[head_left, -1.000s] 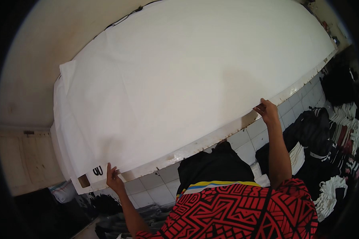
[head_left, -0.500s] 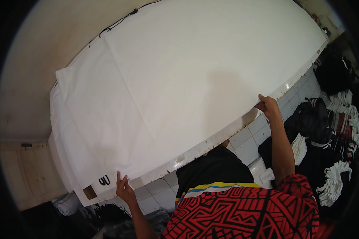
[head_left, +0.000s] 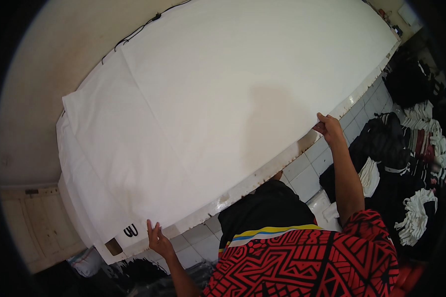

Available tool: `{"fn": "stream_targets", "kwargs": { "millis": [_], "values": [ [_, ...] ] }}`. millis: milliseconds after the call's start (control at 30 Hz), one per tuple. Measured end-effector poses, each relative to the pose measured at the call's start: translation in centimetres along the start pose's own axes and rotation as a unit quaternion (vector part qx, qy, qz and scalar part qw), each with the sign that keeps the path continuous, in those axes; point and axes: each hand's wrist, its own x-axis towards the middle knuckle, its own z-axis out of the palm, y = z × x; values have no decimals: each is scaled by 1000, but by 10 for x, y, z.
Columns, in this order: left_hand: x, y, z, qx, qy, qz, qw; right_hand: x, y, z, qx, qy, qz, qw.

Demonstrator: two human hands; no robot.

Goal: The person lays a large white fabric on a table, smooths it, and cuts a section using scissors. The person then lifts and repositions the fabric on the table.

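A wide white cloth [head_left: 198,99] lies spread over a long table, with a few soft creases toward its left end. Along the near edge, my right hand [head_left: 330,129] pinches the cloth's border, thumb on top and the other fingers curled below. My left hand [head_left: 158,241] is farther left on the same edge, fingers stretched and apart, the tips resting on the cloth's border. Beside it a black curved mark [head_left: 130,230] shows on a white surface, near a brown patch [head_left: 113,247] at the table's corner.
A worn, pale table edge [head_left: 223,200] runs between me and the cloth. Piles of dark and white garments [head_left: 416,213] lie on the tiled floor [head_left: 305,183] at the right. A black cable [head_left: 156,17] follows the wall side. A wooden panel [head_left: 39,222] stands at the left.
The whole view has shifted slightly, so the table sits a little farther left and lower. Both hands keep nearly the same places on the cloth's edge.
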Motion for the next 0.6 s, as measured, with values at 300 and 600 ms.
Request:
{"fn": "stream_targets", "kwargs": {
  "millis": [300, 600],
  "values": [
    [-24, 48, 44, 349, 117, -87, 926, 3, -10, -7, 7, -15, 35, 999],
    [29, 309, 286, 84, 85, 69, 990, 184, -98, -110, 241, 63, -1, 969]
  ]
}}
